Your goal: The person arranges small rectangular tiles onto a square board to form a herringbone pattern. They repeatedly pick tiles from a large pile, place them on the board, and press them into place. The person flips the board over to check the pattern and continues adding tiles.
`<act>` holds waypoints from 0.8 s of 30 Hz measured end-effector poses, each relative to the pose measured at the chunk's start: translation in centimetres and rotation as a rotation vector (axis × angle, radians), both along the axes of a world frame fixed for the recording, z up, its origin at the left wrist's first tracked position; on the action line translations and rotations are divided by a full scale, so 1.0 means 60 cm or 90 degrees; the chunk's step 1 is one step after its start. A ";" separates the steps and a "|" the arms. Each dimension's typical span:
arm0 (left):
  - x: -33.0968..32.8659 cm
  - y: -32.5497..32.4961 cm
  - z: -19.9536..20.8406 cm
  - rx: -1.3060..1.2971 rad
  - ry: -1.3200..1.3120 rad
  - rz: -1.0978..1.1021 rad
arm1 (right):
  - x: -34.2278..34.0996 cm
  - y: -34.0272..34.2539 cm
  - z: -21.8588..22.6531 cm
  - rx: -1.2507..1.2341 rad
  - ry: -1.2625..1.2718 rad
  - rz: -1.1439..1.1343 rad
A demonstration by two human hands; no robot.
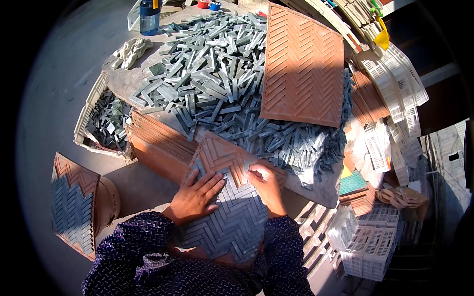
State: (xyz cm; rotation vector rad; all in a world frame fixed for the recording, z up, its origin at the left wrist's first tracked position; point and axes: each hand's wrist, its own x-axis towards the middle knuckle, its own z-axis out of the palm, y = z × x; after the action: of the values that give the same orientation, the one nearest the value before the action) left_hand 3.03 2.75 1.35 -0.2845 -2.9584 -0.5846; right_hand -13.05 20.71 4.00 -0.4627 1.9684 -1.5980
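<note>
A brown herringbone mould tray [210,148] leans in front of me, its lower part filled with grey stone strips [224,222] in a zigzag. Bare slots show along its upper end. My left hand [197,195] lies flat on the laid strips, fingers stretched out. At the border between filled and bare slots, my right hand [265,185] pinches a small grey stone strip [247,167] between thumb and fingers. Just beyond the tray spreads a big heap of loose grey stone strips [212,74]. An unfilled brown mould tray [302,69] rests on the heap's right side.
At left stands a partly filled mould tray [74,202] against a round brown container [107,200]. Stacked brown trays [160,148] and a crate of stone pieces [81,128] lie beyond. Gloves [131,52] and a blue bottle [149,19] sit farther back. White plastic crates [370,246] stand right.
</note>
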 end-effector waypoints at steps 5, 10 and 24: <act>-0.001 0.000 -0.004 0.001 0.011 0.001 | 0.022 -0.035 0.004 0.233 0.240 0.042; -0.002 -0.001 0.003 -0.003 0.021 -0.004 | 0.007 -0.029 -0.008 0.358 0.329 0.146; 0.001 0.001 -0.003 0.025 -0.010 0.003 | 0.002 -0.035 0.010 0.423 0.455 0.215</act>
State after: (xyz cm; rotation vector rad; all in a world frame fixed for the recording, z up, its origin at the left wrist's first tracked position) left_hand 3.06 2.82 1.16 -0.2709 -2.9577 -0.6472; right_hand -12.96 18.61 4.62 -1.1070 2.5803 -0.5216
